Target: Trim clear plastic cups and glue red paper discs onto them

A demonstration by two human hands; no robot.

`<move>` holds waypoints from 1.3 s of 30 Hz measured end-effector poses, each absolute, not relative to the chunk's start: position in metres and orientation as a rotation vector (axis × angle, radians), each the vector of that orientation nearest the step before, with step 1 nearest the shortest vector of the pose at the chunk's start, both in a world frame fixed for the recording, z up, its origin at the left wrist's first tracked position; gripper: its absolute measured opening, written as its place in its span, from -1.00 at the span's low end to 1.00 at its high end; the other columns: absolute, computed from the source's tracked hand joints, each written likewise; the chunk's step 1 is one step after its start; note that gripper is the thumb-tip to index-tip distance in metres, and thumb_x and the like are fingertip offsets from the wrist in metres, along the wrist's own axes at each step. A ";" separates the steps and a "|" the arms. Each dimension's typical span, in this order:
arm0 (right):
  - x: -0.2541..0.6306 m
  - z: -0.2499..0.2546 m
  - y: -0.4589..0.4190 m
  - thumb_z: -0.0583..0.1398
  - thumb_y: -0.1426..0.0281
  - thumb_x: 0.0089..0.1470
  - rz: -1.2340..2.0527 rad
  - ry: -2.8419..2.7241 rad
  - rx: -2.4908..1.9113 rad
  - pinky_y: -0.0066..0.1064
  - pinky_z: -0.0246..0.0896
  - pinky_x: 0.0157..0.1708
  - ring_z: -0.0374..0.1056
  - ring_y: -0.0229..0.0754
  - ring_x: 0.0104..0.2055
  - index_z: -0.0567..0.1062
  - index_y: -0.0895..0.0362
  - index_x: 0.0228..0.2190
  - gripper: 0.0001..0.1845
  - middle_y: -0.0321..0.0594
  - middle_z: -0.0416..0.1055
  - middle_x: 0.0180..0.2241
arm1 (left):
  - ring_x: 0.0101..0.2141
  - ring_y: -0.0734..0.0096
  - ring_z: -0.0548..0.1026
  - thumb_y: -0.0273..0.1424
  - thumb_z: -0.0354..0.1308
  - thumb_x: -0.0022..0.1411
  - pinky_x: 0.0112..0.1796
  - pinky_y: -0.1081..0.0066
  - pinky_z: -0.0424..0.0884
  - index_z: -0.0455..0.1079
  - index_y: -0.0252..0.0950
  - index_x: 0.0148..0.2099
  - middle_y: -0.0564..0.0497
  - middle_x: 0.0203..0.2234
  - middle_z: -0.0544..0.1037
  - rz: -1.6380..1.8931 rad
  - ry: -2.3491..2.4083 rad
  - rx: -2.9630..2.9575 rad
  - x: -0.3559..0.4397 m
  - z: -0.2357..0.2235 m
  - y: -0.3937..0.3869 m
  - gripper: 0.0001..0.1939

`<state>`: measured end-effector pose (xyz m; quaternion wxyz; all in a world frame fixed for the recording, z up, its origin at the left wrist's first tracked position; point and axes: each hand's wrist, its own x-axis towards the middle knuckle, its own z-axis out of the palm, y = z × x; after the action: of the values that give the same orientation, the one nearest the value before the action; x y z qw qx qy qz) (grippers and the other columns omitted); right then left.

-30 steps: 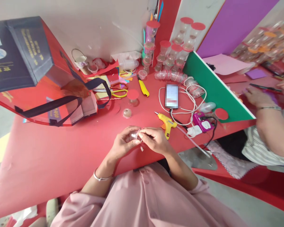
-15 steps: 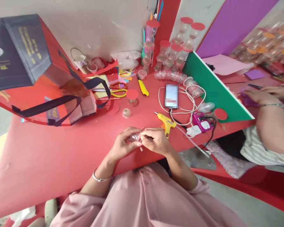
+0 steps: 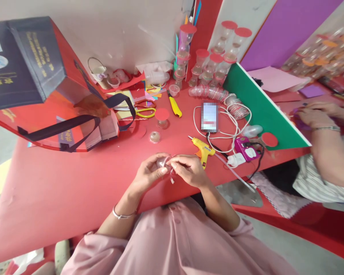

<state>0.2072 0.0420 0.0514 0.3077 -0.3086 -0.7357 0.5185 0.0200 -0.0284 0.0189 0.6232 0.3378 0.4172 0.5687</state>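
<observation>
My left hand (image 3: 147, 173) and my right hand (image 3: 189, 170) meet over the near edge of the red table (image 3: 60, 183). Both are closed around a small clear plastic cup (image 3: 162, 163) held between the fingertips. A thin pale strip hangs from the cup by my right fingers. A yellow glue gun (image 3: 202, 147) lies just right of my right hand. Another clear cup (image 3: 154, 136) and a cup with a red round lid (image 3: 162, 116) stand on the table behind my hands.
A red and dark bag (image 3: 43, 88) lies at the left. Scissors (image 3: 145, 109), a yellow knife (image 3: 174, 107), a phone (image 3: 209, 116) with white cable, and stacks of lidded cups (image 3: 209, 63) fill the back. A green board (image 3: 260, 110) separates another person's arm (image 3: 326, 141) at the right.
My fingers have shifted slightly on the cup, turning it a little. The other person's hand at the right has moved nearer across their paper.
</observation>
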 end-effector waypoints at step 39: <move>0.207 0.044 0.037 0.18 0.19 0.37 1.221 -2.025 -0.927 -0.40 0.28 -0.28 0.43 -0.21 -0.30 0.63 0.07 -0.15 -0.72 -0.20 0.56 -0.28 | -0.10 0.26 0.52 -0.27 0.48 0.15 -0.11 0.37 0.47 0.52 -0.22 0.12 -0.13 0.01 0.52 1.303 1.266 1.177 0.020 0.025 -0.028 -0.50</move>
<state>0.2073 0.0370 0.0444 0.2963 -0.3486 -0.7614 0.4592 0.0200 -0.0275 0.0248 0.4691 0.4802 0.5164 0.5316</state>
